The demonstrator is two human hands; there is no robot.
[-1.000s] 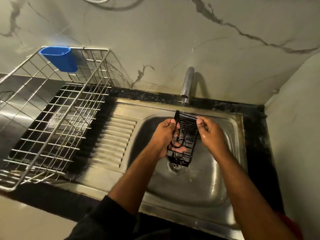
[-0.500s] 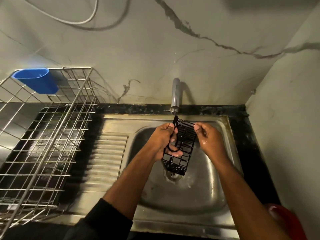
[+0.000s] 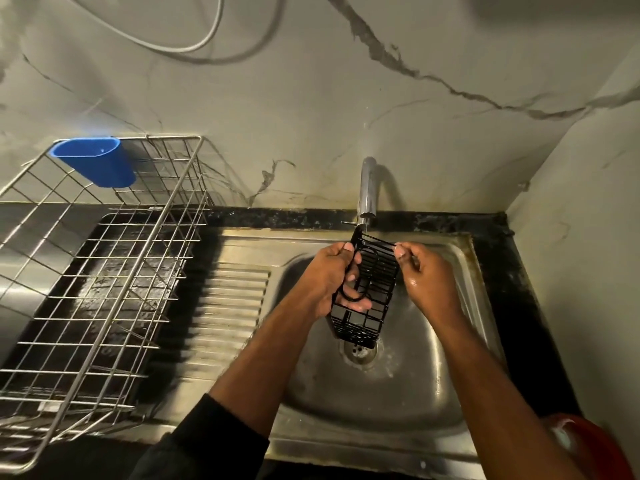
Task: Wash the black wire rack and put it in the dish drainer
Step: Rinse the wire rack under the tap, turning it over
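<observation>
A red object (image 3: 595,445) at the near right corner is cut off by the frame and too blurred to name; the near end of the dish drainer (image 3: 104,271) on the left is smeared too; any water from the tap (image 3: 367,188) is hard to make out. The black wire rack (image 3: 367,289) hangs tilted over the sink (image 3: 346,427), its far end under the spout; the left hand (image 3: 329,275) curls its fingers (image 3: 353,303) through the rack's left side, gripping it; the right hand (image 3: 426,271) pinches the far right corner.
</observation>
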